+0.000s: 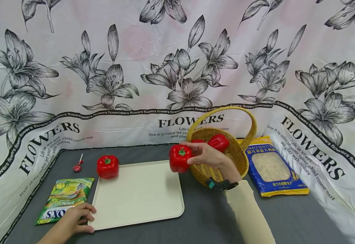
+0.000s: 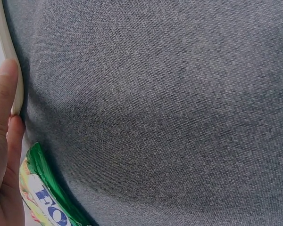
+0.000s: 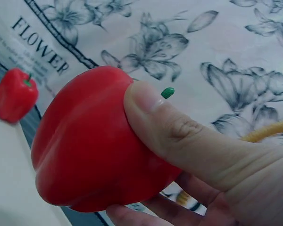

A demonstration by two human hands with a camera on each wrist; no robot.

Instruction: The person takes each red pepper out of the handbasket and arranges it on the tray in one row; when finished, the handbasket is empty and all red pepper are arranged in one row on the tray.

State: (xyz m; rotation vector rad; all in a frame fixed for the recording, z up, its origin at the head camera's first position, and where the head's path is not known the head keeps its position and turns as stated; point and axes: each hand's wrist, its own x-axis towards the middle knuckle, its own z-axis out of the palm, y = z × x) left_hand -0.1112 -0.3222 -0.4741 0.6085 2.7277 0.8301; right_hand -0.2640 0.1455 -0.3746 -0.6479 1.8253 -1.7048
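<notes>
My right hand point(image 1: 206, 155) grips a red bell pepper point(image 1: 180, 158) between thumb and fingers, above the right end of the cream tray point(image 1: 138, 195) and just left of the wicker basket point(image 1: 241, 162). In the right wrist view the thumb presses this bell pepper point(image 3: 99, 141) beside its green stem. Another red bell pepper point(image 1: 107, 166) sits at the tray's back left corner. More red produce point(image 1: 218, 143) lies in the basket, partly hidden by my right hand. At the tray's front left corner, my left hand point(image 1: 74, 218) holds the rim with curled fingers and thumb.
A green snack bag point(image 1: 66, 196) lies left of the tray, partly under my left hand in the head view. Behind it is a red lollipop point(image 1: 78, 166). A blue and yellow pasta bag point(image 1: 273, 166) lies right of the basket. A flowered cloth point(image 1: 171, 67) hangs behind the grey surface.
</notes>
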